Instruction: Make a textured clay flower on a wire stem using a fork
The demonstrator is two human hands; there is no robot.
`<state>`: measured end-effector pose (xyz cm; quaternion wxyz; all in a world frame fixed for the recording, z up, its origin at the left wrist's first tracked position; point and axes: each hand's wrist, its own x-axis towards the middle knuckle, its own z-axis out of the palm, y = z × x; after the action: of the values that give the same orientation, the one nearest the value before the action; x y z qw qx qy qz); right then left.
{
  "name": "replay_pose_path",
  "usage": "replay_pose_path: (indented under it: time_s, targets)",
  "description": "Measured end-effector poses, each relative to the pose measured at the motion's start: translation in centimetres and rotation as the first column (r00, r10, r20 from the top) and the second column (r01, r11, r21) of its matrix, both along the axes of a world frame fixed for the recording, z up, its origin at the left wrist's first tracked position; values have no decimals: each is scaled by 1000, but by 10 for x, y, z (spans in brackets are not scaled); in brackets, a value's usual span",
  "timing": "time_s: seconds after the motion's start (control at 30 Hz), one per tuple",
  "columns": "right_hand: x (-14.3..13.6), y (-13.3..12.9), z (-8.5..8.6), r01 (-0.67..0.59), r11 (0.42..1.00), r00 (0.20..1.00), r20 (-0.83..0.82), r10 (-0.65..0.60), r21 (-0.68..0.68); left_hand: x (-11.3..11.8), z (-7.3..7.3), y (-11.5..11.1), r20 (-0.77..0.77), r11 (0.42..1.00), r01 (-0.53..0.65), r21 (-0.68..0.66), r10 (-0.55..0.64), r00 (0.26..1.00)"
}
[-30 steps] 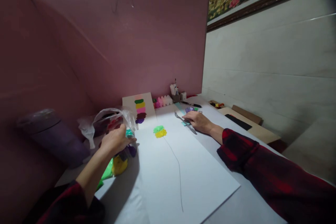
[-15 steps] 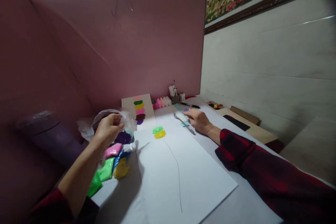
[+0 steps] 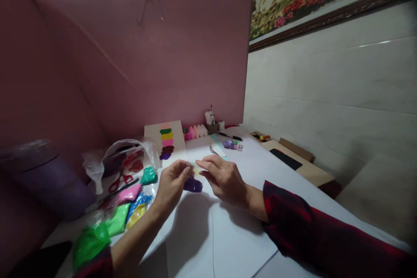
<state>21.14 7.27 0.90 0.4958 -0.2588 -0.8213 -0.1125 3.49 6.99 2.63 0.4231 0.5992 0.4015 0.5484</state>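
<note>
Over the white sheet (image 3: 244, 239), my left hand (image 3: 172, 182) pinches a small clear packet of purple clay (image 3: 193, 185) by its upper edge. My right hand (image 3: 224, 180) meets it from the other side, thumb and fingers closed at the packet's top. A pale yellowish spot shows between the fingertips. Down the sheet runs a thin drawn line (image 3: 213, 230); its upper end and the green and yellow patches are hidden behind the hands and packet. Behind my right hand a fork (image 3: 213, 150) lies partly covered.
At left lie packets of green (image 3: 117, 220), pink (image 3: 129, 193), blue and yellow clay, red-handled scissors (image 3: 120, 181) and a clear plastic bag (image 3: 130, 142). A colour-swatch card (image 3: 153, 139) leans at the back. A purple packet (image 3: 230, 144) and black pen (image 3: 230, 136) lie back right.
My left hand has come away from the bag and packets toward the middle with the purple packet. My right hand has moved left from beside the fork to meet it.
</note>
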Motion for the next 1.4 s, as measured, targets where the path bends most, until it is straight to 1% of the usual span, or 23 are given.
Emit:
replay_pose_path:
  time_s: [0.1,0.2,0.27,0.33,0.5,0.57,0.63,0.7,0.77,0.83,0.9,1.0,1.13,1.27,1.33,1.4]
  targets:
    - [1,2,-3,7,1000,1000,-1,-7,12,4,-6,-3,11,1000,24,-6,-24,1000]
    - [1,3,-6,-43,999,998,-56,42,-27,5,-9,-5,4,999,45,-28,-45,999]
    - [1,2,-7,-62,997,996,-67,60,-34,5,-11,-6,-7,998,40,-39,-40,999]
    - [2,2,-7,-39,999,998,-43,39,-7,5,-12,-7,-19,999,15,-38,-15,1000]
    - [2,1,-8,69,993,997,26,-72,94,5,-14,-9,-50,999,-30,-16,29,998]
    - [2,1,-8,87,990,995,41,-92,107,5,-15,-9,-62,999,-33,-10,33,998]
    - [2,2,-8,81,992,996,37,-85,100,5,-16,-9,-74,999,-35,1,35,997]
    - [1,2,-8,48,998,999,3,-48,49,5,-18,-8,-84,999,-36,19,38,996]
    - [0,4,-7,4,999,999,-46,-6,-32,5,-19,-8,-92,999,-31,39,34,995]
    - [-1,5,-8,-31,993,996,-84,22,-111,4,-21,-8,-100,998,-19,55,25,995]
    - [-2,7,-9,-51,985,992,-121,31,-162,4,-23,-7,-109,998,-9,64,16,994]
    - [-3,8,-10,-82,976,986,-161,50,-200,3,-24,-7,-120,997,-8,77,17,993]
    - [-4,5,-8,-124,967,984,-153,91,-222,3,-22,-8,-114,996,-23,82,32,993]
    - [-4,5,-7,-107,945,984,-168,57,-309,3,-19,-7,-90,1000,0,27,3,996]
    - [-4,6,-7,-110,923,973,-229,25,-368,2,-19,-7,-64,1000,18,-21,-20,998]
    - [-4,7,-8,-143,900,955,-296,17,-412,1,-19,-6,-43,997,36,-64,-39,998]
